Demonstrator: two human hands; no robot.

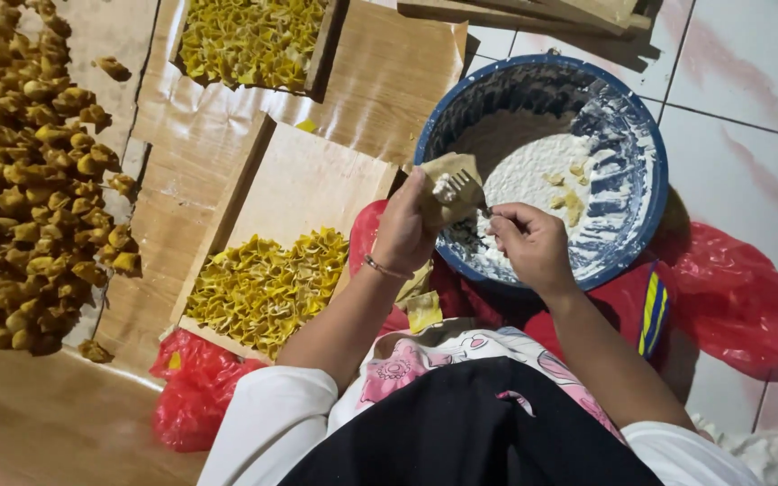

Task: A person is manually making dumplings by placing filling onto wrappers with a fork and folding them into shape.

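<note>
1. Wooden tray (pixel 312 180), lower left of centre, carried a heap of folded yellow dumplings (pixel 263 288) at its near end; far end bare.
2. Second tray of yellow dumplings (pixel 249 36) sat at top edge.
3. Large spread of darker, browned dumplings (pixel 24 171) covered the left side on a brown sheet (pixel 182 198).
4. Red plastic bags (pixel 740 297) lay on the white tiled floor (pixel 749 81), right and lower left.
5. Wooden slats (pixel 542 13) lay at top right.

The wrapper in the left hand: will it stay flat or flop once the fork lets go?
The wrapper already curls over the left hand, so it is probably thin and floppy. With filling dabbed on by the fork in the right hand, it may sag and tear if pinched hard. It looks light.
</note>
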